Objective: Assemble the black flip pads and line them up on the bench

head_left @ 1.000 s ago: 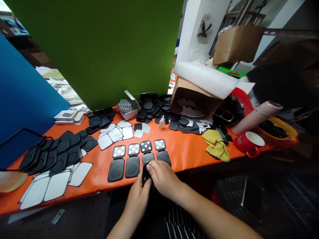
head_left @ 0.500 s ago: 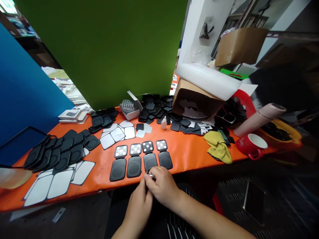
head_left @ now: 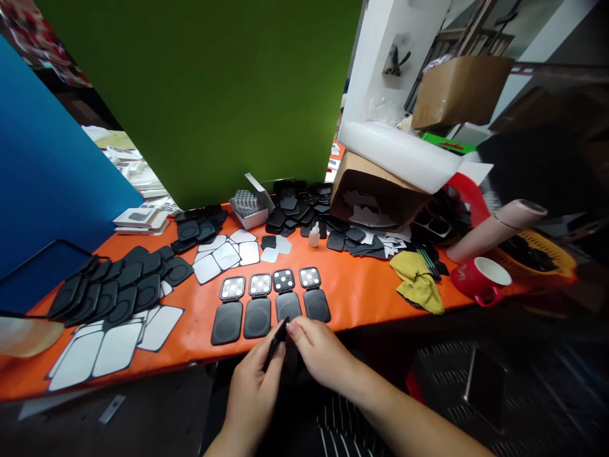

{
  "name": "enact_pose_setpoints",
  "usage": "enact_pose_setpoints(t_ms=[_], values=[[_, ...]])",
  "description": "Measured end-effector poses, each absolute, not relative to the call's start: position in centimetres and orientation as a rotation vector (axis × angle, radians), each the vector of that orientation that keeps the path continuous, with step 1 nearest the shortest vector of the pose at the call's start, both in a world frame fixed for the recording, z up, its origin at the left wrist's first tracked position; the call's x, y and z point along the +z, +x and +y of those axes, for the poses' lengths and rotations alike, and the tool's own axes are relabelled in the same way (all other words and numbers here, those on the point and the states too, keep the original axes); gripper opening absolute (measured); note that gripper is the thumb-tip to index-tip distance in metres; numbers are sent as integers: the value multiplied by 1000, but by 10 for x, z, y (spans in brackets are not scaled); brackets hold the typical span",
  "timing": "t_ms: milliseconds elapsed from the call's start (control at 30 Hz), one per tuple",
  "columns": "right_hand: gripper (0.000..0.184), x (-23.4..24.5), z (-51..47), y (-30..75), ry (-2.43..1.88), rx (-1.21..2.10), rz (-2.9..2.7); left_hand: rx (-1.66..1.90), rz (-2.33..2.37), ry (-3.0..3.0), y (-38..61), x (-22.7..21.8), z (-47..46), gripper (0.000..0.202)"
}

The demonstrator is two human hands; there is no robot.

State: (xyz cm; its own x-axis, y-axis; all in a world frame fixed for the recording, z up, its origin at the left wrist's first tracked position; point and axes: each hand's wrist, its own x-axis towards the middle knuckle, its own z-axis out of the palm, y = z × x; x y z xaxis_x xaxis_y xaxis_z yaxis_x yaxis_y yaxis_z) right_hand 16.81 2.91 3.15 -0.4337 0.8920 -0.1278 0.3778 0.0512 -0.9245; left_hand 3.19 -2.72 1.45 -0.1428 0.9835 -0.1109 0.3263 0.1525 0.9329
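Both my hands meet at the front edge of the orange table (head_left: pixel 361 289). My left hand (head_left: pixel 254 387) pinches a thin black flat piece (head_left: pixel 277 338), held edge-on. The fingers of my right hand (head_left: pixel 320 351) are closed on the same piece at its top. Just beyond them lie several open black cases in a row (head_left: pixel 271 301), each with a white dotted square in its upper half.
Black pads are piled at left (head_left: pixel 114 292) and at the back (head_left: pixel 299 212). White sheets (head_left: pixel 109 346) lie front left. A small glue bottle (head_left: pixel 313 235), a yellow cloth (head_left: pixel 417 282), a red cup (head_left: pixel 480 277) and a tipped cardboard box (head_left: pixel 375 193) stand right.
The black piece has turned edge-on between my fingers and my hands have drawn slightly apart. The view has shifted a little.
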Motion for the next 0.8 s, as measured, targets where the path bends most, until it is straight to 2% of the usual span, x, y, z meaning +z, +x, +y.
enact_pose_setpoints(t_ms=[200, 267, 367, 500, 633, 800], values=[[33, 32, 21, 165, -1032, 1990, -1155, 829, 1663, 1877, 23, 11, -41, 48], [31, 30, 17, 160, -991, 2068, -919, 831, 1673, 1931, 22, 10, -44, 51], [29, 24, 12, 151, -1043, 2017, -742, 908, 1670, 1880, 25, 9, -44, 48], [33, 17, 12, 147, -1029, 2015, -703, 1001, 1660, 1421, 27, 10, -32, 33], [34, 23, 16, 155, -952, 2151, -784, 1110, 1577, 881, 22, 12, -17, 38], [28, 28, 18, 160, -1100, 2049, -1292, 1123, 1593, 868, 20, 16, -19, 36]])
